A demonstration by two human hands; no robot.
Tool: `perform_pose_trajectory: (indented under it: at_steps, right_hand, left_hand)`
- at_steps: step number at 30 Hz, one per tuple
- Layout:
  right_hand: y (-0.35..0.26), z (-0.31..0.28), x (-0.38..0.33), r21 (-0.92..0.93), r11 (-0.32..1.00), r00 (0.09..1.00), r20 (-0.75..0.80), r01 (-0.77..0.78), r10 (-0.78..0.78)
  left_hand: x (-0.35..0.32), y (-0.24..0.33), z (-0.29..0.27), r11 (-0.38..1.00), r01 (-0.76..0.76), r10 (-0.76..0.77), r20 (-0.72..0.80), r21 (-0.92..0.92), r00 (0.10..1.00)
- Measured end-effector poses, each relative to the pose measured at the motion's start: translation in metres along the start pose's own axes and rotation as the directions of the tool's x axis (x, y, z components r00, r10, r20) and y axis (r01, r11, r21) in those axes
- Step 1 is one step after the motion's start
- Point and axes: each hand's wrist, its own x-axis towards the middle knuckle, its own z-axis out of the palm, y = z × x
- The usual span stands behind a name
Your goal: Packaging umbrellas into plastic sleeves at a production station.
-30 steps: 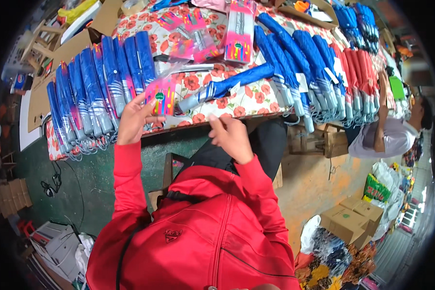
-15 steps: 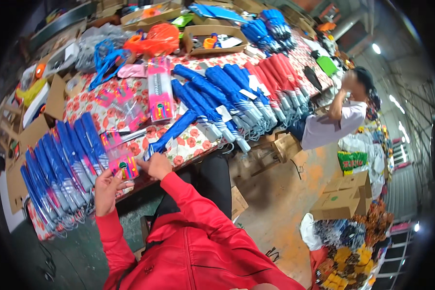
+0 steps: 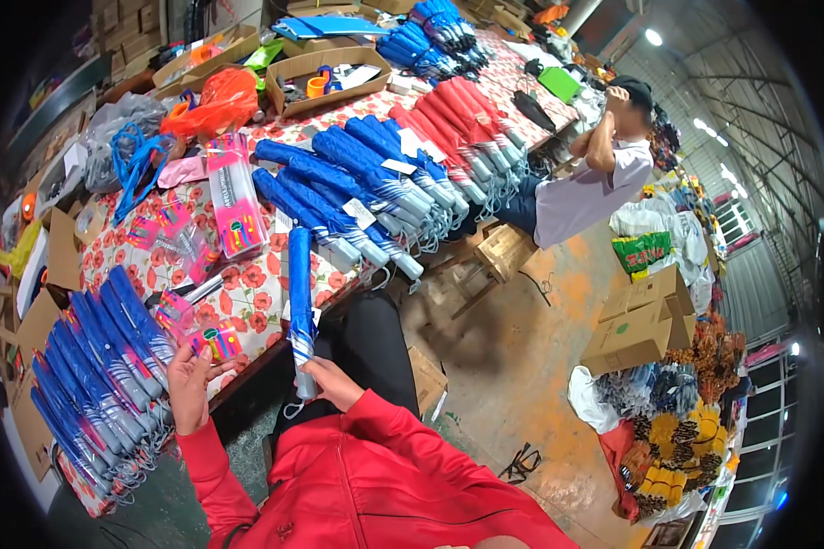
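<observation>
In my right hand is a folded blue umbrella, gripped around its grey handle end with a wrist cord hanging below. Its closed canopy points away from me, over the table's front edge. The fingers of my left hand pinch the printed end of a pink clear plastic sleeve. Left of that hand lies a row of blue umbrellas, some with pink printing around them. More blue umbrellas with grey handles and white tags lie beyond my right hand, beside a group of red umbrellas.
A stack of pink printed sleeves lies on the flowered tablecloth. Boxes of odds and ends, including an open carton, stand behind. A person sits at the right. Cartons and heaped goods cover the floor there.
My right hand now holds the umbrella by its handle, drawn toward me off the table. My left hand keeps the sleeve. The whole view has shifted rightward.
</observation>
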Motion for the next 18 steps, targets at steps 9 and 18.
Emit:
perform_pose_trajectory:
  at_steps: [9, 18]
  right_hand:
    - [-0.032, -0.015, -0.109, -0.551, 0.728, 0.803, -0.161, 0.409, -0.573]
    - [-0.034, -0.062, -0.189, -0.738, 0.481, 0.548, -0.182, 0.472, -0.817]
  left_hand:
    - [0.024, 0.029, 0.043, 1.0, -0.006, 0.005, 0.046, 0.026, 0.999]
    - [0.067, 0.065, 0.103, 0.971, -0.198, 0.213, 0.109, -0.138, 0.971]
